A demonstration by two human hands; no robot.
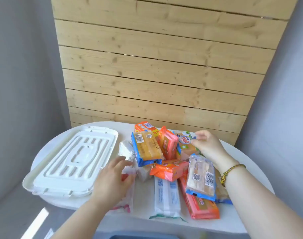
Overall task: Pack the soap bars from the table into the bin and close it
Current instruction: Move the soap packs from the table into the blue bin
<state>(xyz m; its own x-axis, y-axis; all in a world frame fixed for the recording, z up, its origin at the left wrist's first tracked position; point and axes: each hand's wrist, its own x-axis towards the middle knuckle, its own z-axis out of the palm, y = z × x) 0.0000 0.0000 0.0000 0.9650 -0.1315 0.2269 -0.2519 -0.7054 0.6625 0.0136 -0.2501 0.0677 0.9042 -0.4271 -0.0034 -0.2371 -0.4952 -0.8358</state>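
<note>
soap bars (164, 163) lie heaped on the desk (238, 149) beside the lidded bin (61, 200), left hand (113, 180) and right hand (207, 145) hovering with fingers (120, 161) released, so probably lift the lid (73, 157) off first, then take the topmost bars.

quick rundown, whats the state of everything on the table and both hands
white lid: lying flat at the left of the table
soap bars: wrapped, heaped loose on the table
left hand: fingers straight, resting on a white-and-red bar
right hand: fingers curled over the green-and-white bar, grip unclear
</note>
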